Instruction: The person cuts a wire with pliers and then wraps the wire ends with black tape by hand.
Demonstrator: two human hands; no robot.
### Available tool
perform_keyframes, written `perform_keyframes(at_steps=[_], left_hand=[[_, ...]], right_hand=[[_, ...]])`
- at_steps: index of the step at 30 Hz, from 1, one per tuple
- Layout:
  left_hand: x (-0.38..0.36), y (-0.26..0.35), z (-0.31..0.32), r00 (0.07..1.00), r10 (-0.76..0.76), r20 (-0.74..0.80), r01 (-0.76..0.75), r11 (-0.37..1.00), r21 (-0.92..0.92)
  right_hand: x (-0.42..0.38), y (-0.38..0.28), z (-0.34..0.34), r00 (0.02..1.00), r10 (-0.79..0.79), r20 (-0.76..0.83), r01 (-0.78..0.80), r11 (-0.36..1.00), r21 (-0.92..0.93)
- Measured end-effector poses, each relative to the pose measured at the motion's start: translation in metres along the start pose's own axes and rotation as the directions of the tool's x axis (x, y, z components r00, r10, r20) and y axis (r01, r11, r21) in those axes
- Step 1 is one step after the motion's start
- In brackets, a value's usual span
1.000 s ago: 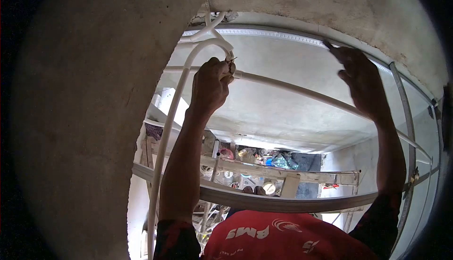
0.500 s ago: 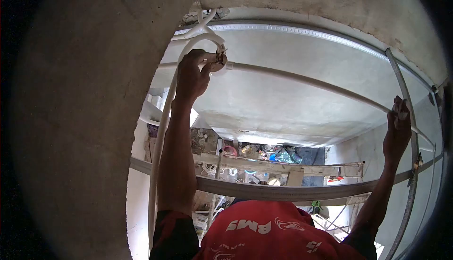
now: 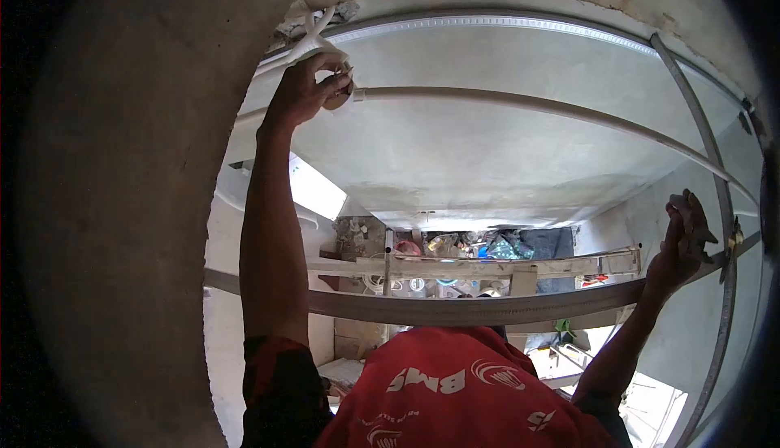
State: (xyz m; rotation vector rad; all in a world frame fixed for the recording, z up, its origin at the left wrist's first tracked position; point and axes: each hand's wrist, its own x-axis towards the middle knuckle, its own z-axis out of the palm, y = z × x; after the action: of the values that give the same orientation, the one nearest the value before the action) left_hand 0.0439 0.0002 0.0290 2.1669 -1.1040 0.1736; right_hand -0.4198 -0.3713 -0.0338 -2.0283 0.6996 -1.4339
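Observation:
My left hand (image 3: pixel 302 90) is raised at the upper left, thumb and fingers closed at a round junction box (image 3: pixel 337 99). Short wire ends show at its rim, beside my fingertips. From the box a straight pale conduit pipe (image 3: pixel 504 100) runs right, below the ceiling. White flexible conduits (image 3: pixel 311 43) come down behind my left hand. On the right, my right hand (image 3: pixel 678 245) is apart from the pipe, close to a metal channel, with fingers curled around a small greyish thing whose kind I cannot make out.
A metal channel (image 3: pixel 455 310) crosses in front of my chest; another channel (image 3: pixel 699 115) slopes down at right. A perforated metal strip (image 3: pixel 487 21) follows the upper wall. A rough concrete face (image 3: pixel 122 204) fills the left. Far below are scaffold planks (image 3: pixel 455 268) and cluttered floor items.
My right hand has let go of the conduit pipe and moved down. The looped white flexible conduit by my left hand no longer hangs beside my arm. The view has shifted slightly.

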Motion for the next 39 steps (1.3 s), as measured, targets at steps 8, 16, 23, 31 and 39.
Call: perform_keyframes(at_steps=[8, 16, 23, 31, 39], left_hand=[[0.000, 0.000, 0.005, 0.993, -0.111, 0.039, 0.113, 0.992, -0.048], [0.009, 0.000, 0.019, 0.945, -0.314, -0.095, 0.317, 0.948, 0.020], [0.021, -0.003, 0.019, 0.875, -0.470, -0.113, 0.461, 0.882, -0.098], [0.008, -0.009, -0.003, 0.899, -0.424, 0.111, 0.438, 0.880, -0.183], [-0.015, -0.015, -0.015, 0.987, -0.143, 0.077, 0.155, 0.971, -0.183]], right_hand=[[-0.003, 0.000, 0.000, 0.999, 0.033, 0.019, -0.033, 0.999, -0.003], [0.003, 0.020, -0.008, 0.999, 0.029, 0.040, -0.022, 0.987, -0.160], [0.006, 0.024, -0.010, 0.994, 0.104, 0.030, -0.095, 0.974, -0.207], [0.007, 0.034, -0.011, 0.994, 0.018, 0.104, 0.013, 0.956, -0.292], [0.006, 0.022, -0.009, 0.993, 0.009, 0.117, 0.019, 0.972, -0.233]])
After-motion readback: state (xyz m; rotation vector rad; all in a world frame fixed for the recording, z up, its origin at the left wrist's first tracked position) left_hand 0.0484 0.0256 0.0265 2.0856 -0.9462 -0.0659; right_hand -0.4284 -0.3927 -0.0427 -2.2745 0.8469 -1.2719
